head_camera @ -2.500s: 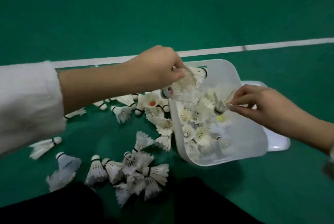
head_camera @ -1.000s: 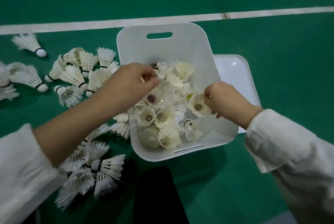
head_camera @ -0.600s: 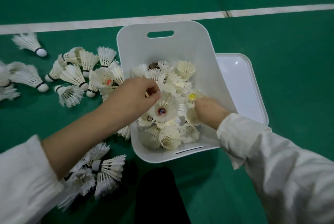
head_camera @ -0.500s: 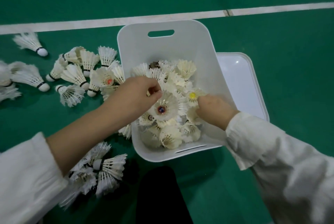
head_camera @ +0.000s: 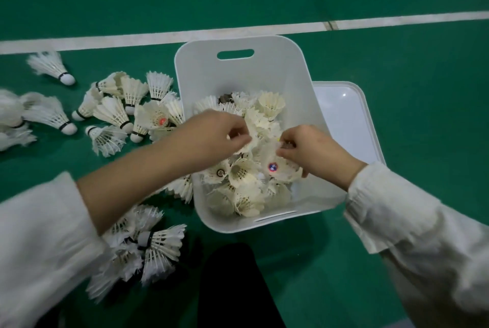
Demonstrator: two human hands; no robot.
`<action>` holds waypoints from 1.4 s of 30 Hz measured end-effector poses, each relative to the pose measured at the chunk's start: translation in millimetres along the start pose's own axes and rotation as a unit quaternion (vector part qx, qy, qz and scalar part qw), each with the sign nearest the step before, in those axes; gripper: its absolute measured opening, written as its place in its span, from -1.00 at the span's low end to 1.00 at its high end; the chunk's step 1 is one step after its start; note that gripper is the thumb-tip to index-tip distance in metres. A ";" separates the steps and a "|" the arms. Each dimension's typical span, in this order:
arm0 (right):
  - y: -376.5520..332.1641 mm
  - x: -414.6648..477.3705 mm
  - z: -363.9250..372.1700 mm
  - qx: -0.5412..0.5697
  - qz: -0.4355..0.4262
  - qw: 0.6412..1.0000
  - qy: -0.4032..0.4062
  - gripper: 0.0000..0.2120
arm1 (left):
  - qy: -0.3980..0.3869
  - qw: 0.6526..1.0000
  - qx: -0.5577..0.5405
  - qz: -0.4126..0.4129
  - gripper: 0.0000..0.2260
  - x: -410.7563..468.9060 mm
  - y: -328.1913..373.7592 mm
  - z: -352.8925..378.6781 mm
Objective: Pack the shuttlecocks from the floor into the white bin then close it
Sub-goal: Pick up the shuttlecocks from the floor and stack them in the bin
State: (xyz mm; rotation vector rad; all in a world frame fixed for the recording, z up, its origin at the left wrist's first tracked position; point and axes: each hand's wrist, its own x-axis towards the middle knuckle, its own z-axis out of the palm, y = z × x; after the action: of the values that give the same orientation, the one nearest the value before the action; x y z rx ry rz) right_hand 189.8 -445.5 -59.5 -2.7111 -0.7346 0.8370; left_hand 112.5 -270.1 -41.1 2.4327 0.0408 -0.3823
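left hand (head_camera: 211, 137) and right hand (head_camera: 317, 153) are pinching featherlight, crushable shuttlecocks (head_camera: 272, 167) over the white bin (head_camera: 238, 76), corks likely being the sturdier hold.

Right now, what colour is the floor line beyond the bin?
White; the floor line shows best in the head view.

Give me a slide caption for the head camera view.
Left hand and right hand pinch shuttlecocks over the open white bin; its lid lies beside it.
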 end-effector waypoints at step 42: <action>-265.5 103.9 104.4 -0.175 -0.194 0.965 -0.035 -0.68 | 0.039 0.966 0.150 -0.209 -0.81 -175.5 -285.3 -103.8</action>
State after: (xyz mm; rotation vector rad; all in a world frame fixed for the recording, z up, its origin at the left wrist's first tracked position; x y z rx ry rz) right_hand 98.2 -159.6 -104.6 -2.6843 -1.4970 0.7662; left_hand -64.2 28.6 -90.7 2.7324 0.5777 -0.5084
